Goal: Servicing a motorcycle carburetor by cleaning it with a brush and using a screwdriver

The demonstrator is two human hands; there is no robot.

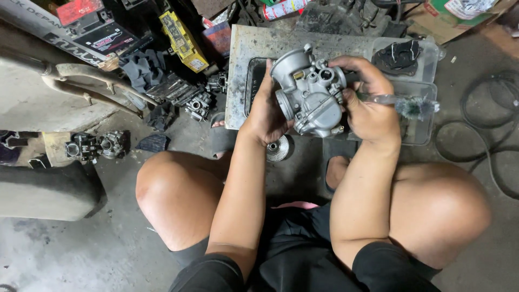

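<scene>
Lower frame: the person squats on the concrete floor (pixel 81 254), knees apart, forearms reaching up toward frame centre.

Centre frame: the left hand (pixel 266 111) is closed around the left side of a silver carburetor body (pixel 309 92), holding it clear of the floor with its ports facing the camera. The right hand (pixel 370 105) steadies the right side of the body with thumb and fingertips while also gripping the clear handle of a small bottle brush (pixel 411 105); the dark bristle head projects right, away from the casting and not touching it.

Step in hand, as judged: cleaning and inspection of the carburetor body, brush held ready rather than applied. The next move appears to call for turning the bristle head inward to a port while the left hand keeps the body steady.

Just below the hands, a small round metal part (pixel 278 148) lies on the floor. Behind them, a flat grey slab (pixel 240 70) carries a dark tray, and a clear plastic tray (pixel 419 70) at upper right holds a black part. At left, further carburetors (pixel 94 145) rest near a pale curved panel (pixel 81 78).
</scene>
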